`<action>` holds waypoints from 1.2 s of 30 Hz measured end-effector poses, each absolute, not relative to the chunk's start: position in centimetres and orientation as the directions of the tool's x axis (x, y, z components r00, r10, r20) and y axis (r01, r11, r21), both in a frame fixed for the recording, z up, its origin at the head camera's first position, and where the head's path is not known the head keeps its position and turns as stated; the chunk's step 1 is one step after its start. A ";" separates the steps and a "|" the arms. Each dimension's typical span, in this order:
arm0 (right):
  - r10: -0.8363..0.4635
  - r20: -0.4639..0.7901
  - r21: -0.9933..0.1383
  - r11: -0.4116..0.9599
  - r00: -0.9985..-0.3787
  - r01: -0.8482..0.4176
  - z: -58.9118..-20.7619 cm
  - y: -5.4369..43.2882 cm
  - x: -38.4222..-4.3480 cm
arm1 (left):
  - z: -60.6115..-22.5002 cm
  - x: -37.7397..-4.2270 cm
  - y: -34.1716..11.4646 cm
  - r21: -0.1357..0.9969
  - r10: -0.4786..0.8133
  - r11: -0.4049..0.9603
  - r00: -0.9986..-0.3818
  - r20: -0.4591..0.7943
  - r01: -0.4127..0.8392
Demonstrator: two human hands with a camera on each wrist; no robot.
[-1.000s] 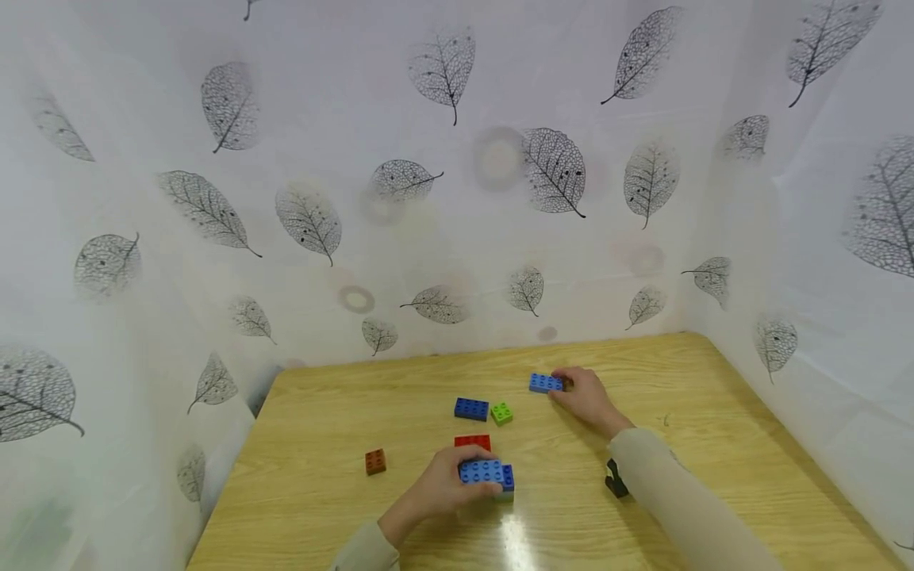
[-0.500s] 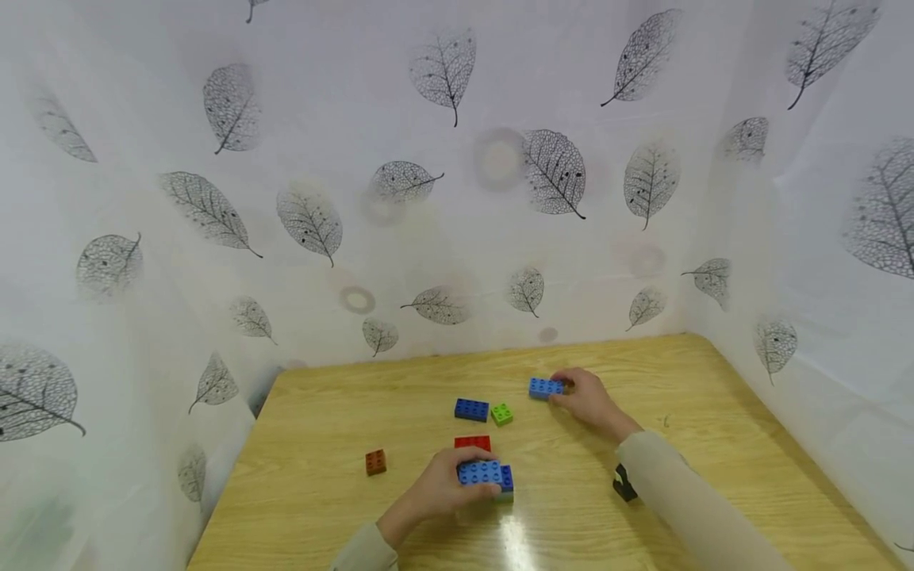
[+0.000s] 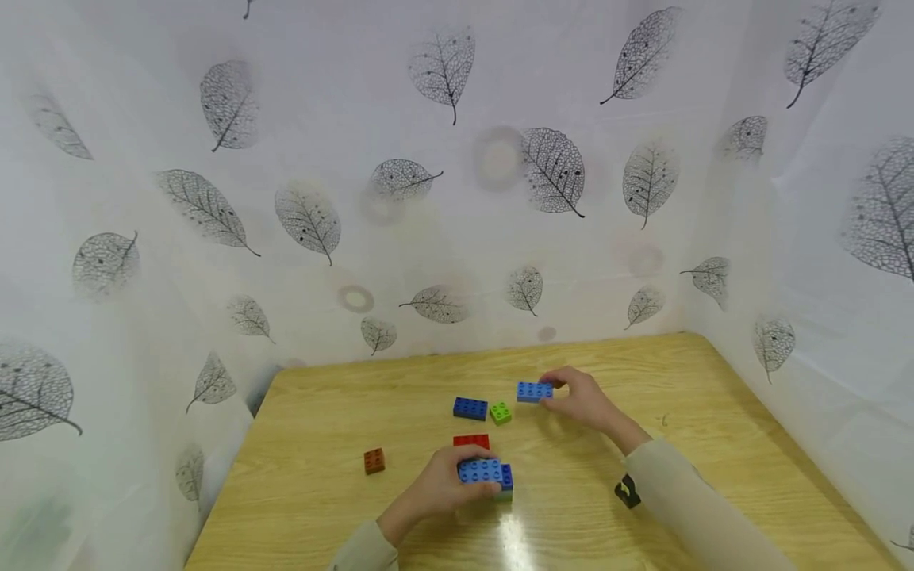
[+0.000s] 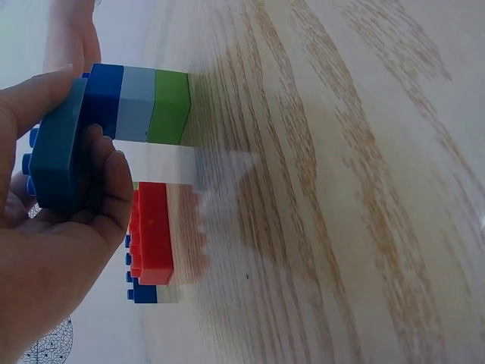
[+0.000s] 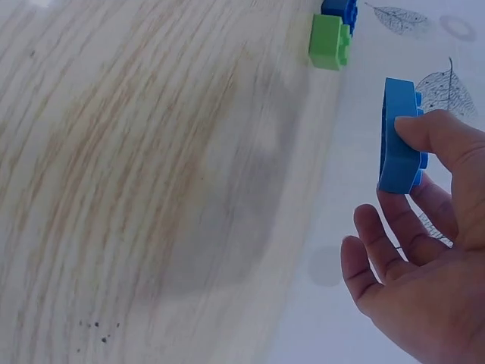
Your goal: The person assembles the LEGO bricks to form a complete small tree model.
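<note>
My left hand [image 3: 444,482] grips a light blue toy building brick [image 3: 480,471] on top of a small stack. Under it, in the left wrist view, come a dark blue brick [image 4: 105,100], a pale blue brick [image 4: 137,104] and a green brick [image 4: 170,108] at the table. The held brick juts out sideways past the stack. Farther back on the right, my right hand [image 3: 584,399] pinches another light blue brick [image 3: 532,392] between thumb and fingers. The right wrist view shows this brick [image 5: 400,144] raised above the table, its studs facing away from the tabletop.
Just beyond the stack lies a red brick [image 3: 471,441]. A dark blue brick [image 3: 470,408] and a small bright green brick [image 3: 501,412] sit behind it, with an orange-brown brick [image 3: 374,461] to the left. A black object [image 3: 627,492] lies beside my right sleeve [image 3: 685,492].
My right hand has lifted its light blue brick and moved it left, towards the small green brick. My left hand stays on the stack.
</note>
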State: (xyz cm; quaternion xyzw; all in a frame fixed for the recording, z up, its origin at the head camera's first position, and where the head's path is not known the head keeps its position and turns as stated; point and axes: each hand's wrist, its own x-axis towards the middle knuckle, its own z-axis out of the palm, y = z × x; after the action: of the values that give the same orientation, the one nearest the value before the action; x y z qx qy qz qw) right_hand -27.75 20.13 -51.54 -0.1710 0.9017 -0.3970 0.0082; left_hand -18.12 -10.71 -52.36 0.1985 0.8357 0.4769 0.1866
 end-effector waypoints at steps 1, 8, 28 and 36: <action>-0.319 0.121 -0.719 0.624 -0.940 -0.305 -51.4 20.1 -27.6 | -52.4 -18.1 -10.7 0.871 0.510 0.467 -0.852 -0.122 0.155; -0.364 0.123 -0.704 0.623 -0.923 -0.340 -50.2 19.9 -26.2 | -52.4 -18.1 -10.8 0.868 0.513 0.468 -0.851 -0.115 0.165; -0.480 0.134 -0.714 0.560 -0.867 -0.420 -49.0 19.9 -22.3 | -52.2 -18.1 -10.8 0.877 0.517 0.451 -0.850 -0.104 0.167; -0.535 0.128 -0.726 0.523 -0.835 -0.446 -49.3 19.5 -21.0 | -52.4 -18.1 -10.8 0.878 0.521 0.445 -0.848 -0.093 0.177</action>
State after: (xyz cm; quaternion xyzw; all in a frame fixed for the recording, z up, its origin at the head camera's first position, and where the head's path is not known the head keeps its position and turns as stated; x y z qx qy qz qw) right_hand -20.97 19.48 -49.30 -0.2815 0.8710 -0.3988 0.0552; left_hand -18.12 -10.82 -52.38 0.2100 0.8311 0.4831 0.1782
